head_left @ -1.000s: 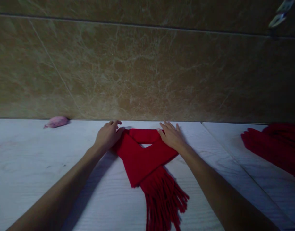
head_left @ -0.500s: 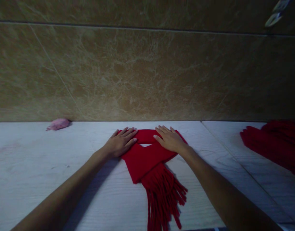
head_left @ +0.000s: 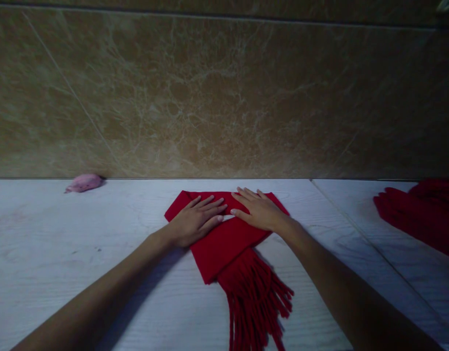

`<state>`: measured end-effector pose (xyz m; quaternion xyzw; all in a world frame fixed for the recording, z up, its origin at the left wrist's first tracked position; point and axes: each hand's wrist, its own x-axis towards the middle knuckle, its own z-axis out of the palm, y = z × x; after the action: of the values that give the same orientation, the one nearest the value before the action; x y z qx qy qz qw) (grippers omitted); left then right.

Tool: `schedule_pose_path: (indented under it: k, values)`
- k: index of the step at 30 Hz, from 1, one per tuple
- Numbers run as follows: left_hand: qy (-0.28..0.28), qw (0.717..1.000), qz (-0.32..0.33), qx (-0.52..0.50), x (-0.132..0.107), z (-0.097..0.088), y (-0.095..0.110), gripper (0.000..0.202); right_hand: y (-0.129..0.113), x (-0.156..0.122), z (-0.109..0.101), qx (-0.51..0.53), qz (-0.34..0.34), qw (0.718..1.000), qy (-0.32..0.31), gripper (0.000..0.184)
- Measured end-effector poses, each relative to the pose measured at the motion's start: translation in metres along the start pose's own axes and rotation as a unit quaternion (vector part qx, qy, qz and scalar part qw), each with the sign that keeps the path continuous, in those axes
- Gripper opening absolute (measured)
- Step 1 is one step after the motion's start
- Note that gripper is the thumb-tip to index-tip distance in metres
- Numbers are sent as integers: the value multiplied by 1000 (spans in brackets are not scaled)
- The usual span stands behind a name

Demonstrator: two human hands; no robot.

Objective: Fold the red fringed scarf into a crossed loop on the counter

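Note:
A red scarf [head_left: 220, 248] lies folded flat on the pale floor, its upper strip running sideways and its fringe [head_left: 252, 300] trailing toward me. Flat on the left side of the scarf rests my left hand [head_left: 197, 220], fingers stretched out and pointing right. My right hand [head_left: 258, 210] lies palm down over the right part of the upper strip, fingers apart. Between the two hands a small gap in the folds shows the floor. The scarf parts under both palms are hidden.
Brown marble-look tiles form a wall [head_left: 210, 97] just beyond the scarf. A small pink bundle [head_left: 85, 183] sits at the wall's foot on the left. More red knitted cloth [head_left: 422, 214] lies in a heap at the far right. A seam crosses the pale floor [head_left: 136, 302] on the right.
My left hand has slid right across the scarf, closer to my right hand, baring the scarf's left corner. My right hand stays on the scarf. The view has tilted slightly downward.

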<state>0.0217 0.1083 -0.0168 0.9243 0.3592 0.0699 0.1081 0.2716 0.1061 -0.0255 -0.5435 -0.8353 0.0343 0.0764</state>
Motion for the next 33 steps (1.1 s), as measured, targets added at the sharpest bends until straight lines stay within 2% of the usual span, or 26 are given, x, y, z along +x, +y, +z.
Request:
schedule_pose_path:
  k: [6, 9, 12, 16, 19, 22, 25, 28, 30, 33]
  values:
    - [8, 1000, 16, -22, -2, 0, -4, 54, 3, 0, 4, 8, -9, 1000, -2, 70]
    - [49, 998, 1, -25, -3, -5, -9, 50, 4, 0, 4, 16, -5, 1000, 14, 66]
    - [98, 995, -13, 1, -5, -12, -9, 46, 3, 1, -2, 30, -18, 997, 73, 56]
    - [135, 990, 35, -11, -7, -18, 3, 32, -12, -8, -23, 96, -55, 982, 156, 34]
    - [145, 988, 46, -33, -7, -20, 10, 27, -30, -20, -33, 167, -76, 968, 171, 30]
    - [171, 984, 16, -51, -10, -25, 11, 24, -38, -24, -31, 194, -96, 962, 166, 29]
    - [195, 975, -56, -85, -26, -30, 16, 21, -33, -7, -24, 175, -66, 971, 147, 38]
    - [184, 971, -107, -112, -57, -28, 26, 20, -34, 21, -20, 154, -55, 981, 104, 47]
    - [170, 969, -135, -121, -79, -20, 33, 21, -46, 40, -18, 151, -83, 982, 76, 51]
    - [154, 963, -172, -137, -100, -6, 42, 25, -80, 65, -15, 133, -153, 978, 55, 56]
